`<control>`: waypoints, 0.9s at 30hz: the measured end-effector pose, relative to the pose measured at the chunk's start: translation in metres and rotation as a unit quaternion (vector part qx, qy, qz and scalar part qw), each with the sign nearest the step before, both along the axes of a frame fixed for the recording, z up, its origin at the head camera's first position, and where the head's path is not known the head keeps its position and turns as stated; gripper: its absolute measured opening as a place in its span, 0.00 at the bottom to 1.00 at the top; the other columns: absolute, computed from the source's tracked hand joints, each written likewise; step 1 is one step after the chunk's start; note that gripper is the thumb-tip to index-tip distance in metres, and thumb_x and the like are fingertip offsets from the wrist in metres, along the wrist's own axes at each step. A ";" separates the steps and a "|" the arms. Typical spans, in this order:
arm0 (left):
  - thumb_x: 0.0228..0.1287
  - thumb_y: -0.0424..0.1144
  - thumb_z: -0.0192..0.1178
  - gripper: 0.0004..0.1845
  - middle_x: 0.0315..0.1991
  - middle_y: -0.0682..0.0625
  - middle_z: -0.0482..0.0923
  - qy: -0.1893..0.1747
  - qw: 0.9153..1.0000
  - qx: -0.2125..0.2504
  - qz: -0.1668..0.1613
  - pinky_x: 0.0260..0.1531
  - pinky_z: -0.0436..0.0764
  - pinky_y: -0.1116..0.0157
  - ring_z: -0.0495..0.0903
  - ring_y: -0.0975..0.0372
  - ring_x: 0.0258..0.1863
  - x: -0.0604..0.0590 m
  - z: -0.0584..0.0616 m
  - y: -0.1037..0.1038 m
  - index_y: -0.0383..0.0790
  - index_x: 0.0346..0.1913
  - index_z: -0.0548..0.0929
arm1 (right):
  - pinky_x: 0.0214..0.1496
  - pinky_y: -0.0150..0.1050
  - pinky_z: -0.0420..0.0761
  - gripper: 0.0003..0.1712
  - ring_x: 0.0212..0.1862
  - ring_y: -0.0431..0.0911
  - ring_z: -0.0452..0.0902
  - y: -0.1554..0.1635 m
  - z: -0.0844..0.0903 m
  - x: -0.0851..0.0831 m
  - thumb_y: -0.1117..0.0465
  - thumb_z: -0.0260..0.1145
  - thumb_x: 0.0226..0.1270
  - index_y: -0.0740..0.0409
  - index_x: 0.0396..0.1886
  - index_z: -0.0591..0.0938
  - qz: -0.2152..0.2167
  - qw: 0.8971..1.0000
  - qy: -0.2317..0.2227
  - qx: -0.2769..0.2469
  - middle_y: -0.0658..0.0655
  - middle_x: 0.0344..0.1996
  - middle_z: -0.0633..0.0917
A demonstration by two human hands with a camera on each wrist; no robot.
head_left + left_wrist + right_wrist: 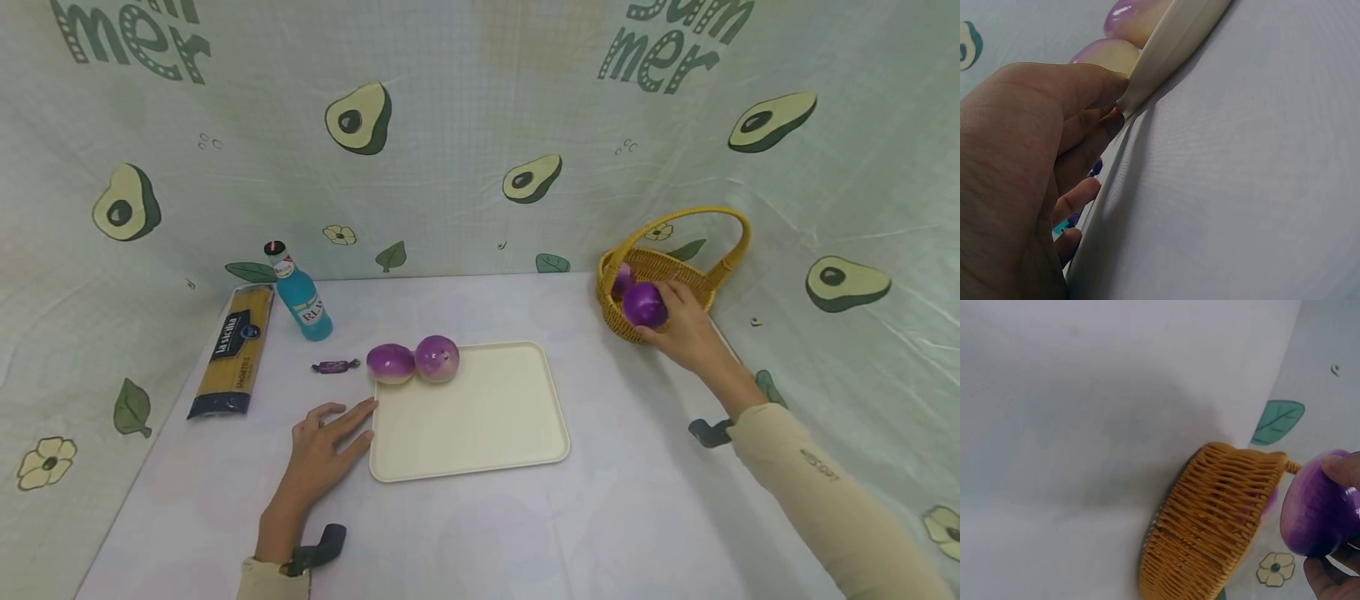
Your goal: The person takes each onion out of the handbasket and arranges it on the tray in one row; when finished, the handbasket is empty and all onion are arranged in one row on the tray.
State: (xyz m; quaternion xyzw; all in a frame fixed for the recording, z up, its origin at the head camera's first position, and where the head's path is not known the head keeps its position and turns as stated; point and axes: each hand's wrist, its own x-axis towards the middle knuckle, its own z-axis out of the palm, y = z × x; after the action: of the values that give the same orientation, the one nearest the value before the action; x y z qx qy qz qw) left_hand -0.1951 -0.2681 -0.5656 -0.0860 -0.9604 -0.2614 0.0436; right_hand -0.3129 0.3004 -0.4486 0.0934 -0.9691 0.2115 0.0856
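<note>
My right hand point(678, 321) grips a purple onion point(643, 305) at the front rim of a yellow wicker basket point(660, 267) at the back right; the right wrist view shows that onion point(1319, 509) in my fingers beside the basket point(1210, 525). Another purple onion point(622, 279) lies inside the basket. Two purple onions point(391, 363) point(437, 359) sit on the far left corner of a cream tray point(480, 417). My left hand point(330, 437) lies flat on the table, fingers straight, touching the tray's left edge point(1166, 53).
A blue bottle point(302, 296) stands at the back left, with a spaghetti packet point(234, 350) lying beside it and a small wrapped candy point(335, 366) near the tray. Avocado-print cloth walls point(465, 133) close in the table on three sides.
</note>
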 end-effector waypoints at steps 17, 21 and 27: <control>0.72 0.56 0.58 0.28 0.67 0.54 0.75 0.001 1.000 0.000 -0.001 0.60 0.53 0.38 0.59 0.47 0.68 0.002 0.003 0.001 0.61 0.72 0.72 | 0.65 0.67 0.65 0.47 0.68 0.69 0.59 -0.012 -0.001 0.003 0.62 0.76 0.61 0.72 0.72 0.60 0.000 1.000 -0.019 0.003 0.73 0.68 0.61; 0.71 0.55 0.59 0.27 0.67 0.54 0.75 0.004 1.000 0.001 -0.001 0.61 0.53 0.39 0.59 0.48 0.68 0.002 0.003 0.002 0.61 0.72 0.72 | 0.65 0.67 0.65 0.47 0.68 0.68 0.59 -0.015 -0.001 0.004 0.62 0.75 0.61 0.72 0.72 0.60 0.004 1.000 -0.018 0.004 0.73 0.68 0.60; 0.71 0.56 0.58 0.27 0.67 0.54 0.75 0.003 1.000 0.001 -0.001 0.60 0.53 0.39 0.59 0.48 0.68 0.002 0.003 0.002 0.61 0.72 0.72 | 0.66 0.67 0.65 0.46 0.68 0.68 0.59 -0.018 -0.002 0.006 0.63 0.76 0.61 0.72 0.72 0.61 0.011 1.000 -0.011 -0.002 0.72 0.68 0.61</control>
State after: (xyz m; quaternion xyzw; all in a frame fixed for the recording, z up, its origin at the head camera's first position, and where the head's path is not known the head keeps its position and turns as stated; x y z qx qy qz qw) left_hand -0.1932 -0.2664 -0.5621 -0.0882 -0.9598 -0.2624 0.0464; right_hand -0.3069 0.2824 -0.4510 0.1018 -0.9684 0.2157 0.0725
